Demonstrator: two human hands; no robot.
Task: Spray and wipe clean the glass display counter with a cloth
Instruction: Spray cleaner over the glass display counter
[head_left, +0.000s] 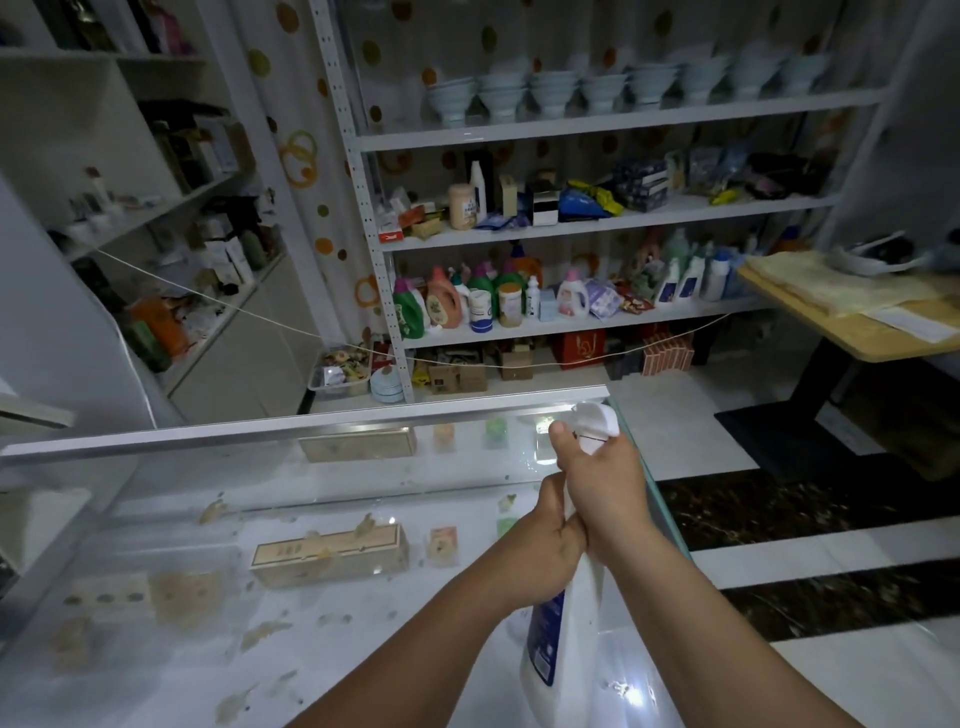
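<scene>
A white spray bottle (569, 639) with a blue label and white trigger head stands tilted over the right end of the glass display counter (218, 634). My right hand (602, 483) grips its neck just below the trigger head. My left hand (545, 545) wraps the bottle's upper body right under the right hand. The glass top carries several brownish smears and spots across its left and middle parts. Boxes show through the glass inside the counter. No cloth is in view.
Beyond the counter stand white metal shelves (597, 228) with detergent bottles, boxes and bowls. A thin cord (467, 364) hangs across in front of them. A wooden table (841, 322) stands at the right. Tiled floor lies right of the counter's edge.
</scene>
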